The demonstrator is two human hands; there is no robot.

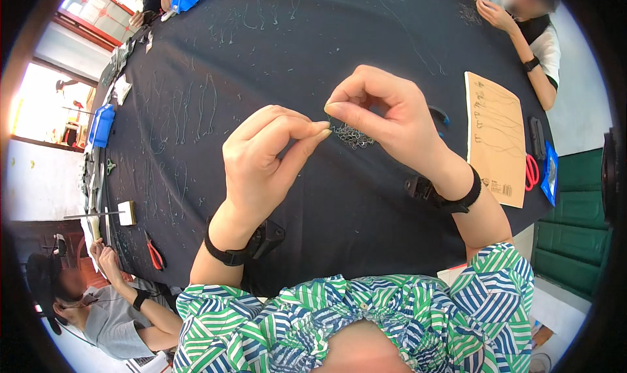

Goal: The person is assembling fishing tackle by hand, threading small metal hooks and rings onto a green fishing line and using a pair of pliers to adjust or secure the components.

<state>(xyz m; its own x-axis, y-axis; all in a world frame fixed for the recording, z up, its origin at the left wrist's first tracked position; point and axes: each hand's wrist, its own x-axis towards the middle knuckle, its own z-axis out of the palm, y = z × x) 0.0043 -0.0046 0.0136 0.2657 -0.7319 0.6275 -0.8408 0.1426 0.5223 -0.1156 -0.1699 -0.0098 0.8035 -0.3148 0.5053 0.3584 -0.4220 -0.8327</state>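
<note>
My left hand (264,154) and my right hand (385,108) are raised over a table covered in dark cloth (274,53). Their thumbs and forefingers pinch together where the two hands meet, on something too small to make out, perhaps a thin wire piece. Just beneath the fingertips a small heap of tangled metal chain links (353,137) lies on the cloth. Both wrists wear black straps.
A brown cardboard sheet (495,138) with wire pieces lies at the right, red-handled scissors (531,172) beside it. Thin chains are laid out in rows (189,108) to the left. Red pliers (155,254) and blue bins (101,125) sit at the left; other people work around the table.
</note>
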